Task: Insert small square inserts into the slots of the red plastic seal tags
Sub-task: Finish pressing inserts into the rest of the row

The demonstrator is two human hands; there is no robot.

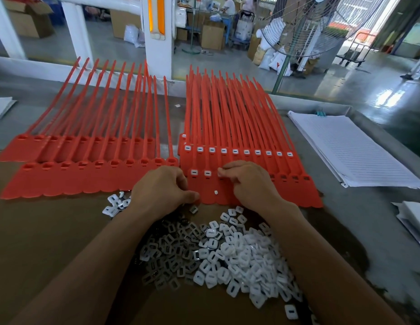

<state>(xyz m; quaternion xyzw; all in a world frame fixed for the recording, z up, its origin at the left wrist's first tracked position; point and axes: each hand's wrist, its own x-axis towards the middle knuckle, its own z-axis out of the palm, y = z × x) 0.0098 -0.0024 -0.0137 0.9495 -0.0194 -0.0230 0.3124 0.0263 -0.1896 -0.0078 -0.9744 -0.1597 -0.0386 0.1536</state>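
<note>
Currently the person is working along the front row of the right-hand sheet of red seal tags (298, 191): the rear row is showing white in all ten slots, the front row in the first two only. The right hand (247, 181) is pinching a square insert (220, 170) at its fingertips and setting it at the third slot; whether it is seated cannot be told, since the fingers are covering it. The left hand (162, 191) is lying with fingers curled at the sheet's near edge, thumb against the red plastic; whether it is holding spare pieces cannot be told. One loose insert (215, 191) is lying on the tag face between the hands. The supply pile (230, 254) is sitting on the brown surface (51, 231) just in front of the sheet. The left sheets (87, 179) are showing empty slots. Judgement: insertion three of this row is in hand; the next move is calling for a square press until flush, then a fresh piece and a shift one slot rightward.
</note>
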